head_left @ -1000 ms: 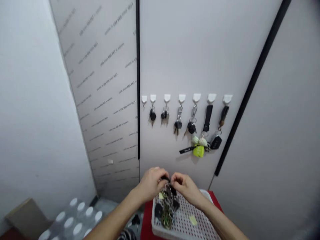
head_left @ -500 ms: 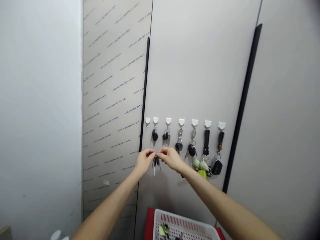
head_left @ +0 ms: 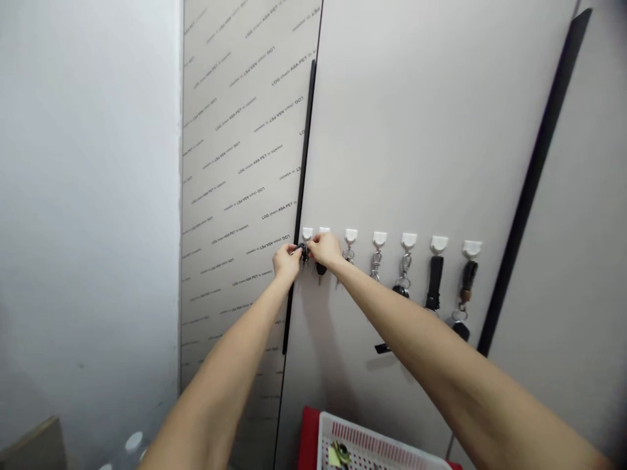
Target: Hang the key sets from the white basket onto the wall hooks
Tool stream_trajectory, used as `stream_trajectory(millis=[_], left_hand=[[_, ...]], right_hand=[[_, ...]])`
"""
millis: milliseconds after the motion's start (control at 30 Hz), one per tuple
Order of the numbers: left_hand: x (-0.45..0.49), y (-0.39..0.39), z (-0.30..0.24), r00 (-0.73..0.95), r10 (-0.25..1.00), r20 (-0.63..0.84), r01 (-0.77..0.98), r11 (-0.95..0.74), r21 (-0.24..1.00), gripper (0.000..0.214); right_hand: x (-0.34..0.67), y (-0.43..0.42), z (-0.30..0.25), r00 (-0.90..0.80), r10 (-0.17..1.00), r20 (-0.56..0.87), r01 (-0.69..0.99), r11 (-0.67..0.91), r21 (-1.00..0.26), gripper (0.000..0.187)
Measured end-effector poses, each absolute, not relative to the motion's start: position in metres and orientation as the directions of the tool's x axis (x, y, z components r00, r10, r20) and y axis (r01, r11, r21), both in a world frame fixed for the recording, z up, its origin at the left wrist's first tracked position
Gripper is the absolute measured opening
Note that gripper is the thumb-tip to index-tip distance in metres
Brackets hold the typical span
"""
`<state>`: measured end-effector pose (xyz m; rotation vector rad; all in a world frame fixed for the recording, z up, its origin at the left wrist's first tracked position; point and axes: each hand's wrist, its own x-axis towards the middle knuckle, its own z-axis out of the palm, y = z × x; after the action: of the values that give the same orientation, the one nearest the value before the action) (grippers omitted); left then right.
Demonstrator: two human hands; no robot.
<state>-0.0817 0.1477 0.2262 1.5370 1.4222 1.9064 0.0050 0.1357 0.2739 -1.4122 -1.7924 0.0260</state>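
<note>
Pale cabinet door, viewed remotely: I see the left hand and right hand both pinching a bunch of keys just below the leftmost hook — held from two sides, I judge, to keep its loose parts steady.

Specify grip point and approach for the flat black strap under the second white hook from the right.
Probably mid-length on the flat black strap, pinching its two long edges from the front. It hangs near upright below the white hook, broad face outward, with both edges exposed. The right forearm crosses below in this view, so avoid the lower end.
</note>
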Motion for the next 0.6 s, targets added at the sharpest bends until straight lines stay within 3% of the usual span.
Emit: stream_trajectory(millis=[100,300,500,600], left_hand=[[-0.081,0.152,0.234,-0.399,0.733,0.551,0.399,-0.402,0.824,0.015],[-0.08,0.152,0.234,-0.37,0.79,0.489,0.496,-0.277,0.823,0.014],[-0.094,0.146,0.186,-0.286,0.885,0.368,0.462,-0.209,0.862,0.016],[-0.096,0.132,0.151,-0.206,0.946,0.25,0.333,-0.172,0.927,0.01]], right_hand=[[-0.002,0.14,0.278,-0.017,0.782,0.623,0.887,0.3,-0.352,0.018],[-0.005,0.139,0.275,-0.061,0.782,0.62,0.94,0.253,-0.228,0.021],[0.018,0.112,0.242,-0.253,0.718,0.648,0.887,0.44,-0.142,0.025],[0.045,0.091,0.201,-0.312,0.739,0.597,0.833,0.515,-0.201,0.024]])
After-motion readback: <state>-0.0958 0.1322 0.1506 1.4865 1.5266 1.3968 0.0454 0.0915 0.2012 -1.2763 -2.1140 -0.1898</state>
